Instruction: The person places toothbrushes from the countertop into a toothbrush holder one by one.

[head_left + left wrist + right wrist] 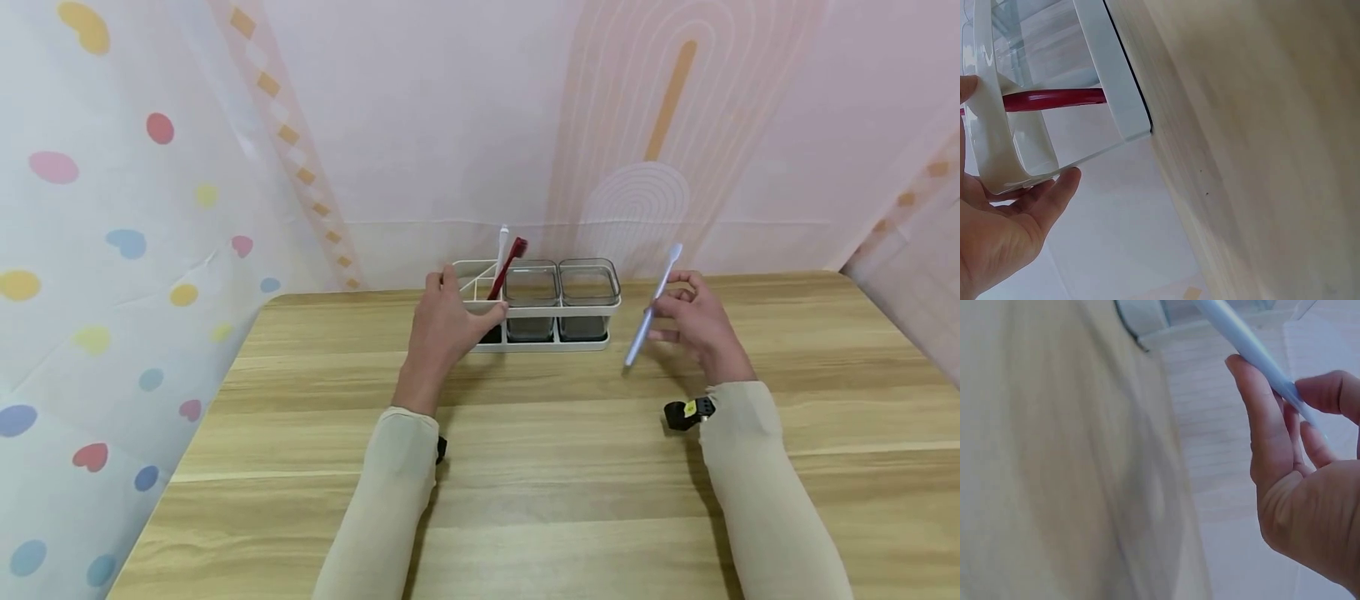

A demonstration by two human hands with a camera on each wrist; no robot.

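A white holder (547,345) stands at the back middle of the wooden table. Its left compartment holds a red toothbrush (510,262) and a white toothbrush (502,246); two clear cups (531,292) (588,287) fill the others. My left hand (450,321) grips the holder's left end, thumb on the front wall. In the left wrist view the left hand (1004,231) wraps the holder's rim (991,137), with the red toothbrush handle (1054,99) behind it. My right hand (693,321) pinches a light blue toothbrush (660,292), tilted head up, right of the holder. The right hand (1297,500) and blue toothbrush (1241,340) also show in the right wrist view.
The wooden table (540,483) stretches toward me from the holder. A pastel backdrop wall (450,125) rises just behind the holder, and a dotted curtain (112,292) hangs along the table's left edge.
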